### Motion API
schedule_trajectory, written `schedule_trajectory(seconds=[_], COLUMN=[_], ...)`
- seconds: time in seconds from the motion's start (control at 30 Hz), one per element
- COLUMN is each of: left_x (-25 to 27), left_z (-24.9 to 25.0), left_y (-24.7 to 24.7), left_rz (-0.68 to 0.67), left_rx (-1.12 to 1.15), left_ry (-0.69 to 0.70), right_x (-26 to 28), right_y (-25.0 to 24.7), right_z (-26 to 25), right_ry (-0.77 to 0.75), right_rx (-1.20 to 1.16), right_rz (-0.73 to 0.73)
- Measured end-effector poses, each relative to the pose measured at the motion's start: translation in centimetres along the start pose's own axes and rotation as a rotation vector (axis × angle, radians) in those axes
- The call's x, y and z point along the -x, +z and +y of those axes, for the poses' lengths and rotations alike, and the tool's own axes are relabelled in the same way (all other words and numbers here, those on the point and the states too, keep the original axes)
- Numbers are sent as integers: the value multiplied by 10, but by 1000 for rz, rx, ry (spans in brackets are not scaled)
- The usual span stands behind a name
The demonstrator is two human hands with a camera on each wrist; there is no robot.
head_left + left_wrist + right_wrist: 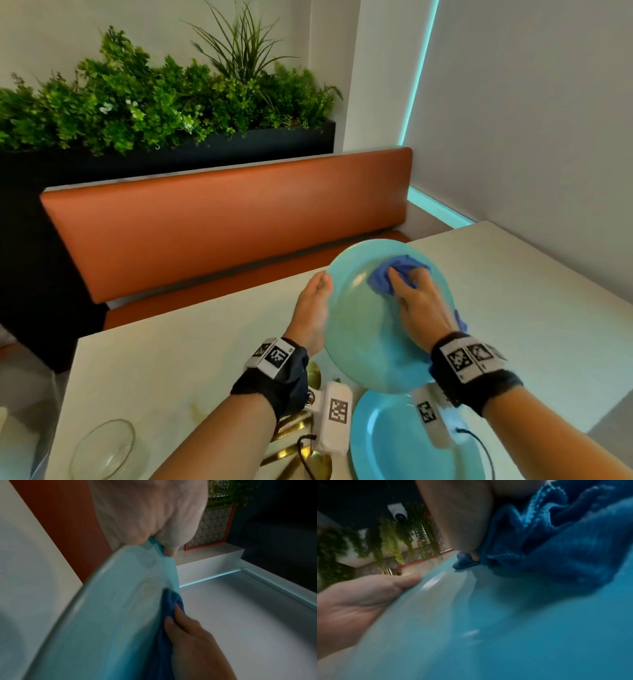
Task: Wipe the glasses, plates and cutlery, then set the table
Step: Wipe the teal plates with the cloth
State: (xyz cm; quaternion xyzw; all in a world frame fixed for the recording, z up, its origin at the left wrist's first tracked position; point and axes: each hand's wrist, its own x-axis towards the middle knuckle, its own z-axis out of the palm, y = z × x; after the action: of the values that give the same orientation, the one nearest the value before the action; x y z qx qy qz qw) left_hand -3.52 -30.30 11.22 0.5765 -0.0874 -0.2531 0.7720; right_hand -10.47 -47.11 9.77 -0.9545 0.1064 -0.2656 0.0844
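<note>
A round, glossy turquoise plate (363, 329) is held tilted above the table (191, 356), its face turned toward the person and its lower edge overlapping a second plate (387, 442) of the same colour and shape that lies flat on the tabletop — two plates in all. The left hand (313, 308) grips the raised plate at its left rim: the left wrist view shows the thumb (173, 539) curled over the rim onto the face with the palm behind it, though the other fingers are hidden behind the plate and how they lie cannot be told. The right hand (419, 301) presses a bunched dark blue cloth (394, 272) against the upper part of the plate's face; its fingers lie close together on the cloth and pin it flat, and the right wrist view shows the cloth's nubbly, towel-like weave with a stitched edge. A stray corner of the cloth shows just past the right wrist. On the table below the left wrist lie several shiny gold pieces of cutlery (291, 431), partly hidden by the wrist gear, so they cannot be counted. Near the lower left corner sits one clear glass bowl (106, 448). The tabletop is pale and matte. Beyond it runs a smooth orange padded bench (222, 222), and behind that one long black planter (205, 150) full of leafy green plants.
</note>
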Motion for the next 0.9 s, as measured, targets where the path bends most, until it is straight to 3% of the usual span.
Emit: schedule_trajectory(seconds=[0.07,0.13,0.23,0.3,0.37,0.43,0.47,0.67,0.8,0.9], left_x=[-1,-1,-1,3,5,5,5,8,9,9], left_z=[0,2,4,4,2,-2,-5,-11,-17,-18], left_y=[8,5,-11,-17,-15,-6,0,9,-2,-3], left_rz=[10,43,44,36,3,-18,-28,-16,55,91], left_rx=[-8,-7,-1,-6,30,55,66,190,231,219], left_ry=[10,25,36,49,40,13,0,-62,-162,-146], right_x=[9,40,75,63,33,3,-5,31,62,84], right_y=[6,11,4,-2,-11,-14,-13,9,14,9], right_z=[-28,-41,-12,18,32,22,10,-77,-75,-63], right_ry=[-128,-261,-357,-242,-5,135,161,-20,-136,-215], right_rx=[-74,-100,-48,-20,-29,-49,-76,-248,-263,-200], right_rz=[-7,-113,-269,-290,-211,-72,-74,-197,-263,-330])
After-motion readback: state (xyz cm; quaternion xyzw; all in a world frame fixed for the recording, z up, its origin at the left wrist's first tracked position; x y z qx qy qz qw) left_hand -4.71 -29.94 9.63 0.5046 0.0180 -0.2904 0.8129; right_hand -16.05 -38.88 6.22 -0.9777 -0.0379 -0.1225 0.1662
